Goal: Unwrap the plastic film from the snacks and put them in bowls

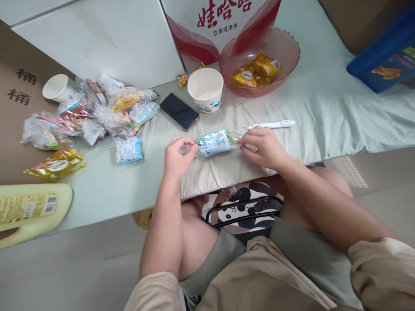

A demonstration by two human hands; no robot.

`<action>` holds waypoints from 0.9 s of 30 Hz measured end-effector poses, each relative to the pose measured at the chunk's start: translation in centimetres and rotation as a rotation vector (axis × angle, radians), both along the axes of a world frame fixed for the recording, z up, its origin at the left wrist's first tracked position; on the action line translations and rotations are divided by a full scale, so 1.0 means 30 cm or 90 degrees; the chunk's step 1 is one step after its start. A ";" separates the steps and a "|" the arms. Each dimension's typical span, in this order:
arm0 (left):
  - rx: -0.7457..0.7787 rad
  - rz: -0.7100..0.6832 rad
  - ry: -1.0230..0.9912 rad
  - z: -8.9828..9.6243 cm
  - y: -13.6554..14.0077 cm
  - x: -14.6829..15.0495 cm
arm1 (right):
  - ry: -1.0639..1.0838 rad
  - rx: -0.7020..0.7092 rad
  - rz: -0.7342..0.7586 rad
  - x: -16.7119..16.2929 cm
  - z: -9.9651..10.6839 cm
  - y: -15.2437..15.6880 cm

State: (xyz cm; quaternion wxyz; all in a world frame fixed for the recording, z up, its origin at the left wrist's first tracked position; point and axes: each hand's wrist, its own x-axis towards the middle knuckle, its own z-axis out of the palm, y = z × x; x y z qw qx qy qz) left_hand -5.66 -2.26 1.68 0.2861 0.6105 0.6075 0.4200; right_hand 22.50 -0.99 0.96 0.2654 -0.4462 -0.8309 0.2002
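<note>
A blue snack packet (215, 142) with green ends lies on the pale cloth in front of me, covered in clear plastic wrap (236, 137). My left hand (178, 157) pinches the wrap at the packet's left end. At the other end, my right hand (264, 147) has its thumb and fingers closed on the wrap, which stretches out from the packet. Just beyond my right fingers lies a slim white cutter (275, 125). A smaller blue packet (129, 149), crumpled in clear wrap, sits to the left of my left hand.
Many wrapped snacks are heaped at left, near a yellow packet (55, 164). A black phone (180, 111), paper cup (205, 90) and pink ribbed bowl (292, 56) of yellow packets stand behind my hands. A cream jug (63, 203) and blue container (382, 56) flank the cloth.
</note>
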 end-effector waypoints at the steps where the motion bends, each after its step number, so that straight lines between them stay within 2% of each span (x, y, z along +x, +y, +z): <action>1: 0.021 0.009 -0.038 -0.001 -0.004 -0.009 | -0.018 0.030 0.035 -0.001 0.004 -0.008; 3: 0.019 0.013 -0.111 -0.002 -0.014 -0.031 | -0.040 0.046 0.142 0.005 0.011 -0.027; 4: -0.013 0.006 -0.123 -0.002 -0.021 -0.041 | -0.051 0.026 0.198 0.009 0.015 -0.037; 6: -0.119 -0.034 -0.076 0.000 -0.036 -0.055 | -0.093 -0.033 0.267 0.015 0.020 -0.054; 7: -0.167 -0.064 -0.030 0.002 -0.042 -0.058 | -0.128 -0.054 0.264 0.016 0.021 -0.060; 8: -0.194 -0.096 0.018 0.004 -0.048 -0.057 | -0.168 -0.061 0.234 0.014 0.022 -0.065; 10: -0.189 -0.155 0.092 0.008 -0.055 -0.046 | -0.253 -0.043 0.130 0.007 0.021 -0.070; 12: -0.174 -0.192 0.114 0.008 -0.059 -0.023 | -0.311 -0.015 0.033 -0.004 0.018 -0.069; 14: -0.173 -0.198 0.101 0.003 -0.061 0.006 | -0.317 0.003 -0.024 -0.016 0.011 -0.068; 16: -0.161 -0.188 0.083 -0.007 -0.064 0.034 | -0.282 0.017 -0.038 -0.025 0.002 -0.065; 20: -0.161 -0.157 0.036 -0.028 -0.066 0.061 | -0.215 0.062 0.003 -0.031 -0.022 -0.063; 23: -0.186 -0.078 -0.084 -0.030 -0.057 0.059 | -0.169 0.102 -0.032 -0.035 -0.034 -0.067; 27: -0.209 0.035 -0.394 -0.014 -0.032 0.061 | -0.061 0.143 -0.121 -0.061 -0.028 -0.092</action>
